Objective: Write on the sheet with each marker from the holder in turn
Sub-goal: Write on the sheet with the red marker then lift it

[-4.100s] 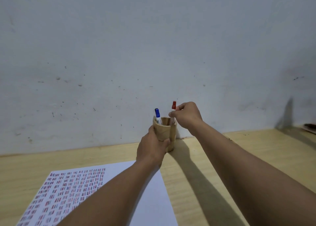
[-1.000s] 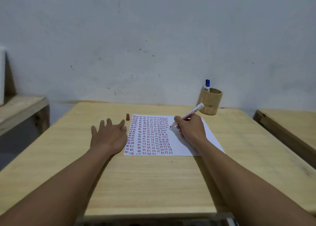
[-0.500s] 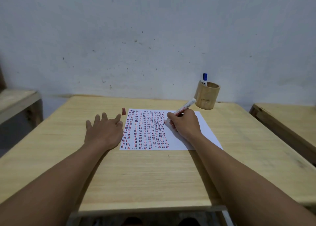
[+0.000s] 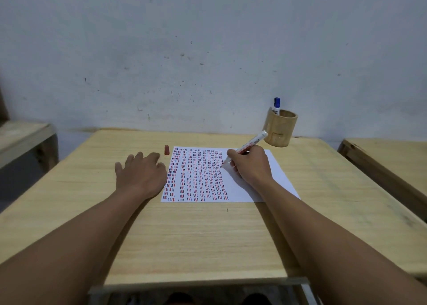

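So the red marker [image 4: 245, 148] has printing along its white barrel, red lettering plus a small dark label near the back end, but it's too small and blurry to read. Same deal with the blue marker [image 4: 276, 106]: there's a dark label patch under its blue cap, not legible.

Compared with four seconds back, big change: then both hands were up at the wooden holder [image 4: 280, 128], the right one pinching the capped red marker above it. Now the holder sits alone with just the blue marker standing in it, just beyond the sheet's far right corner. Versus half a second ago, barely anything differs; the tip has slid a touch to the right of the marked columns.

The sheet [image 4: 272, 173] is white paper lying flat on the wooden table [image 4: 196, 235], roughly two thirds of it filled from the left edge with neat columns of short dashes, mostly red with dark blue ones mixed in. Its right strip is blank.

The right hand [image 4: 250, 166] rests on the sheet, fingers wrapped in a writing grip around the red marker, tip down on the paper right at the edge of the last dash column, barrel slanting back toward the holder. The left hand [image 4: 141, 174] is empty, lying palm down with fingers loosely spread, just left of the sheet. The red cap [image 4: 166, 150] stands on the table just off the sheet's far left corner.
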Action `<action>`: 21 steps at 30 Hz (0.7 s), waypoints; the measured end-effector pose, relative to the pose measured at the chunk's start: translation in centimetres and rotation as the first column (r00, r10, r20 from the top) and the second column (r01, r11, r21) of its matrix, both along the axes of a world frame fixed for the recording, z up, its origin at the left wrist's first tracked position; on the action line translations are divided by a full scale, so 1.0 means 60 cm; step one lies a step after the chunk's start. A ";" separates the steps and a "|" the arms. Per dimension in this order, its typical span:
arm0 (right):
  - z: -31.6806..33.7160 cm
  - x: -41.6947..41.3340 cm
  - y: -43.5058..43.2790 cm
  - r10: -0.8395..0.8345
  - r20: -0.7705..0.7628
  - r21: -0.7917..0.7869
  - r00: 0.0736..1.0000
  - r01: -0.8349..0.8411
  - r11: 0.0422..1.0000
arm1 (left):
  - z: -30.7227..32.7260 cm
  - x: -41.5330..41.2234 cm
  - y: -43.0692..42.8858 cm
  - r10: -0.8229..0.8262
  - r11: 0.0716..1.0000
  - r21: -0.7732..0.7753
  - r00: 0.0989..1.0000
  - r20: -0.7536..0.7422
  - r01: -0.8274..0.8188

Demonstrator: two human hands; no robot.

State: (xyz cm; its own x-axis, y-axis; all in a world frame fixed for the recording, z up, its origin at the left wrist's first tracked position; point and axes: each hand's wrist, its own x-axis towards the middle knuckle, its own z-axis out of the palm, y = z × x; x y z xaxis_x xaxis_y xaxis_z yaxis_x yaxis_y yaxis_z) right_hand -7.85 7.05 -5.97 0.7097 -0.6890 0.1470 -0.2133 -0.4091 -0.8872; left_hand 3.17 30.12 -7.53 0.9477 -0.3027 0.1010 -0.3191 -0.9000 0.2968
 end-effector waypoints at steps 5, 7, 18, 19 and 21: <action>0.021 0.003 -0.001 -0.019 0.120 0.151 0.993 0.001 0.988 | 0.025 0.029 -0.017 -0.066 0.960 -0.266 0.992 0.105 0.092; 0.032 0.004 0.002 -0.008 0.187 0.291 0.982 -0.048 0.955 | 0.029 0.049 -0.023 -0.171 0.956 -0.218 0.978 0.122 0.194; 0.074 -0.006 0.033 -0.008 0.312 0.676 0.950 -0.216 0.704 | 0.057 0.048 -0.035 -0.107 0.902 -0.405 0.986 0.132 0.152; 0.075 -0.009 0.033 -0.009 0.314 0.684 0.949 -0.220 0.696 | 0.067 0.037 -0.041 -0.103 0.869 -0.472 0.988 0.119 0.148; 0.078 -0.015 0.033 -0.023 0.331 0.704 0.943 -0.231 0.672 | 0.091 0.011 -0.056 -0.125 0.794 -0.587 0.988 0.094 0.156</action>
State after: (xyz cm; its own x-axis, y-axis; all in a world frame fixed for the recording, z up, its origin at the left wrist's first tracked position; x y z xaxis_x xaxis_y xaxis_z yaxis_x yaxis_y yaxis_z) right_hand -8.76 9.03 -1.28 0.7934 -0.5880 -0.1577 0.1047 0.3870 -0.9161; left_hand 3.85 26.75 -2.06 0.8885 -0.2986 0.3484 -0.4565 -0.4987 0.7368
